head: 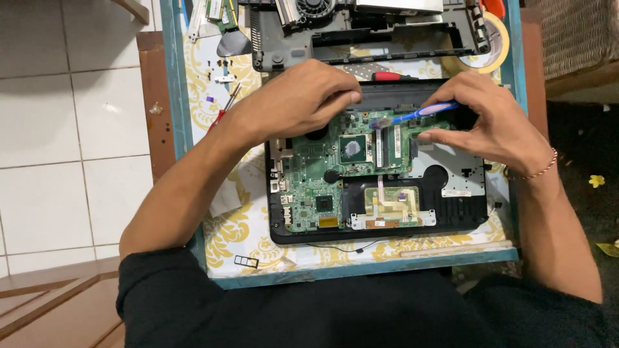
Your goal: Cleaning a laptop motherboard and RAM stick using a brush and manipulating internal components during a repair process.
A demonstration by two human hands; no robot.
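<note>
An opened laptop base lies on a small table, its green motherboard exposed. My right hand holds a blue and white toothbrush, whose bristled head rests on the top middle of the board. My left hand rests curled on the upper left edge of the laptop base, fingers pressing on the frame beside the board. A thin bracelet circles my right wrist.
A second black laptop shell with a fan lies at the table's far edge. A red-handled screwdriver, loose screws, memory sticks and a tape roll surround it. A yellow-patterned cloth covers the teal-rimmed table.
</note>
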